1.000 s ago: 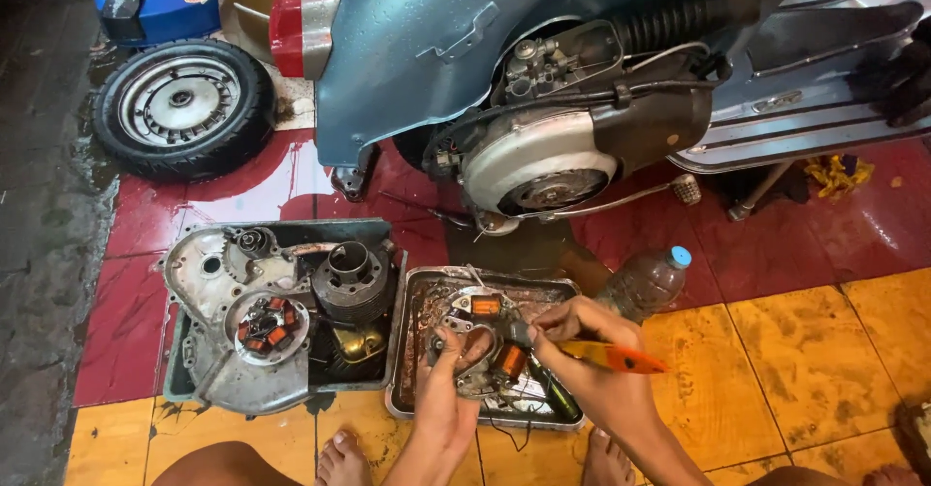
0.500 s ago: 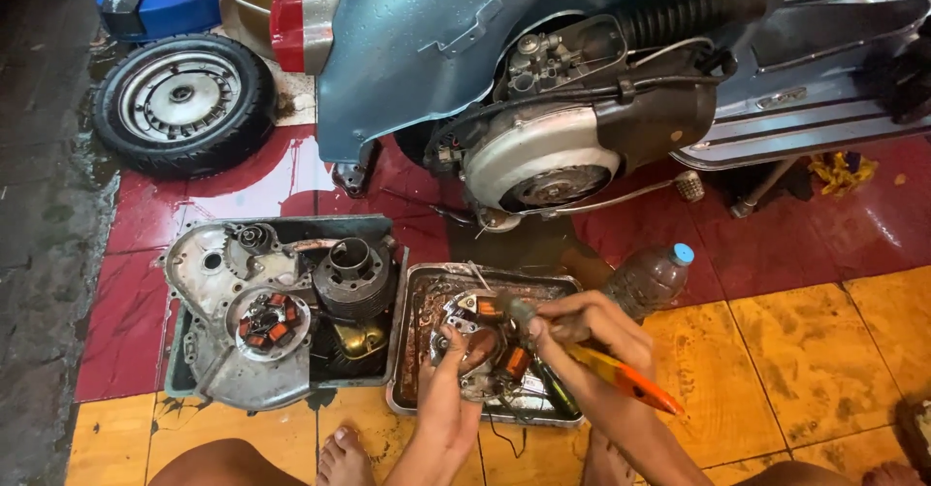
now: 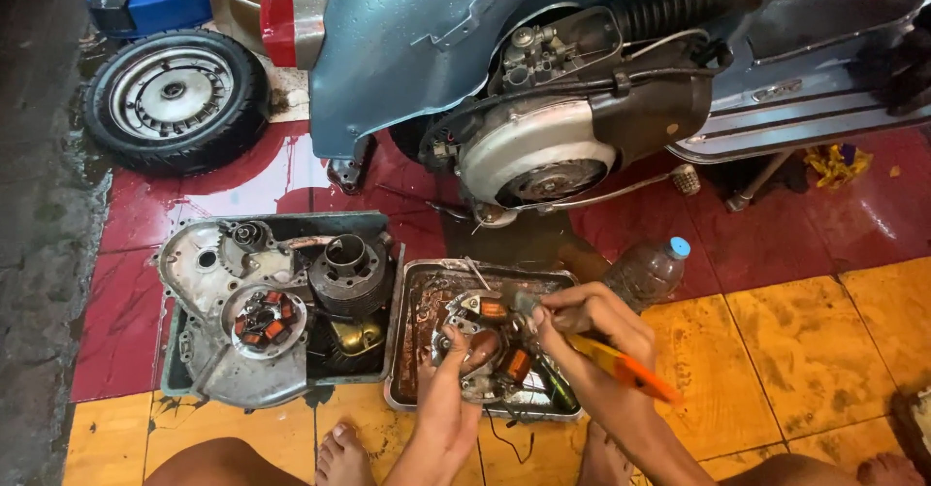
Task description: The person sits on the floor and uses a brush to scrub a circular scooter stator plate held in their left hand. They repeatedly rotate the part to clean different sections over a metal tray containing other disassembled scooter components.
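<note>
A person crouching barefoot on a tiled floor works over a metal tray [image 3: 412, 350] that sits just in front of a blue scooter [image 3: 417, 49] with its engine [image 3: 533, 161] exposed. The left hand [image 3: 448, 389] reaches up from the tray's near edge, fingers curled around the lower rim of a round stator plate [image 3: 482, 342] with orange-wrapped coils, held tilted above the middle of the tray. The right hand [image 3: 587, 316], at the tray's far right corner, is closed in a fist around a yellow-and-orange-handled tool [image 3: 621, 368] whose handle slants down and right over the forearm; its working end meets the top of the stator plate, though the tip is too small to make out. A plastic bottle [image 3: 648, 271] with a blue cap lies just beside the tray's right edge. To the left, a second tray [image 3: 281, 222] holds an engine casing [image 3: 208, 302] and a finned cylinder [image 3: 351, 275]. A loose wheel [image 3: 175, 98] lies well apart at the floor's far left.
</note>
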